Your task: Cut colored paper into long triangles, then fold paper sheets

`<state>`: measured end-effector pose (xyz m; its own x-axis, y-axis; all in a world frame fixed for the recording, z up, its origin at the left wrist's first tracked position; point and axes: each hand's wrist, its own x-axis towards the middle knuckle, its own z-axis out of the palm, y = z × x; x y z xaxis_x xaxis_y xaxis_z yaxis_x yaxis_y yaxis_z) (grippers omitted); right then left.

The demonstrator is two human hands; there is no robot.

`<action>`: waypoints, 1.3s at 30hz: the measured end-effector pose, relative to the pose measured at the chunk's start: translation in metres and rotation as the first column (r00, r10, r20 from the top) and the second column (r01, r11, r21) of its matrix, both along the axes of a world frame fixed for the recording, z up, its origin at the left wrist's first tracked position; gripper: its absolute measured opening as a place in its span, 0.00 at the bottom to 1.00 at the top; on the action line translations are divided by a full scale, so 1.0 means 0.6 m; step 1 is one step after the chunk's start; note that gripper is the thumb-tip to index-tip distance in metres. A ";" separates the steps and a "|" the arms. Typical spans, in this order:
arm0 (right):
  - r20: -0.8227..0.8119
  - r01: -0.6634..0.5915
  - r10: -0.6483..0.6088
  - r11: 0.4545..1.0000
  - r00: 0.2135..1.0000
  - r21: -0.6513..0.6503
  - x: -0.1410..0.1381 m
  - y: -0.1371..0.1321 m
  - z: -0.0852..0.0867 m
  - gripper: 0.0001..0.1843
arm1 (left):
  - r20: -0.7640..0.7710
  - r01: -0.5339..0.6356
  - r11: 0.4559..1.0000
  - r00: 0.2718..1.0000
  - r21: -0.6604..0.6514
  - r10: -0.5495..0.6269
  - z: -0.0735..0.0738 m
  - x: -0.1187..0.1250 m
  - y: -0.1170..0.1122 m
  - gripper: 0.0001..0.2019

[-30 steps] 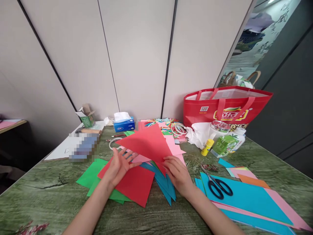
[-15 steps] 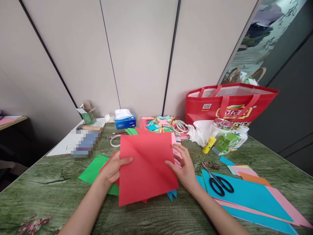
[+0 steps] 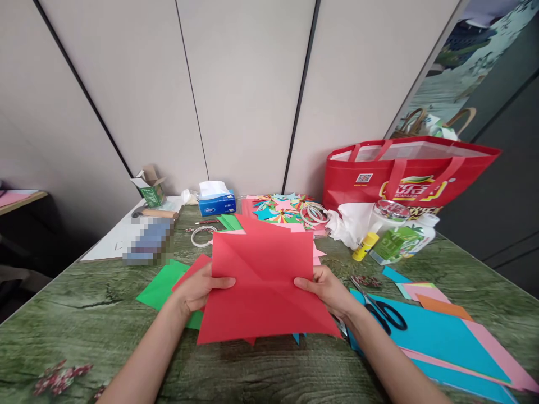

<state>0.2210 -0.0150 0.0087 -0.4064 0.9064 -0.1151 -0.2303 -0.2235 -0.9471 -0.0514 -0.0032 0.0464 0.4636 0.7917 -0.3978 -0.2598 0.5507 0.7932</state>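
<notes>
A square sheet of red paper [image 3: 261, 292] with faint diagonal creases is held up in front of me, its lower edge toward me. My left hand [image 3: 202, 286] is closed on its left edge, thumb on the face and fingers behind. On the right edge my right hand [image 3: 324, 286] grips the same way. Beneath and behind the sheet lie green paper [image 3: 162, 285], more red paper and pink pieces, partly hidden. Black-handled scissors [image 3: 389, 314] rest on blue paper [image 3: 442, 336] beside my right forearm.
At the back stand a blue tissue box [image 3: 217, 205], tape rolls [image 3: 314, 214], folded paper stars [image 3: 282, 210] and a red bag [image 3: 362, 182]. A yellow glue stick [image 3: 365, 247] is at right. A hammer [image 3: 158, 212] lies at left on white paper [image 3: 105, 241].
My right hand has closed on the right edge of the red paper, where its fingers were spread before. The sheet now spreads wider and its lower edge tilts toward me.
</notes>
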 end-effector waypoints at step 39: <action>0.002 0.435 -0.521 0.714 0.853 0.548 -0.022 0.019 -0.022 0.39 | 0.035 -0.327 0.894 0.942 0.306 0.333 -0.001 0.033 0.001 0.33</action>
